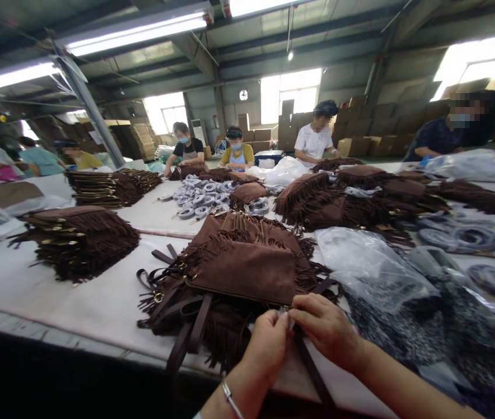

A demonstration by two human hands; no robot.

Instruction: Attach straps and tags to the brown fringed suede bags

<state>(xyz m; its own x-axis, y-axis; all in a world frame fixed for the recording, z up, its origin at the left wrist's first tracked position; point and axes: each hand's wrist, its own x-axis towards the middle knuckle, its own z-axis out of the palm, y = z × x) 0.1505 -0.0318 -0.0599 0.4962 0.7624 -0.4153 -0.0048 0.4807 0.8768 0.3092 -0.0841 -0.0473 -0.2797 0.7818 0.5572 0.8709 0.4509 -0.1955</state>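
Two hands meet at the near edge of the tabletop, and they're pinched together on the same spot: the left hand, a bracelet on its wrist, has its fingertips closed on something small at the bottom corner of the brown fringed bag, and the right hand presses in from the other side, thumb and fingers closed on that same little piece. What exactly sits between the fingertips is too small to make out. A dark strap runs down from that pinch toward the person, right beneath the right hand. The bag lies flat on top of a heap of like bags, straps and fringe spilling out to the left over the pale surface. Just right of it lies a crumpled clear plastic bag, and beyond that a dark speckled pile that I can't identify. Further left, well apart, stands a neat stack of fringed bags, with another stack behind it. Mid-table there's a scatter of grey coiled pieces, and to the right more brown bags in a loose mound. At the far side, several people sit at work, one in a white shirt, one in yellow. Cardboard boxes are piled up behind them.
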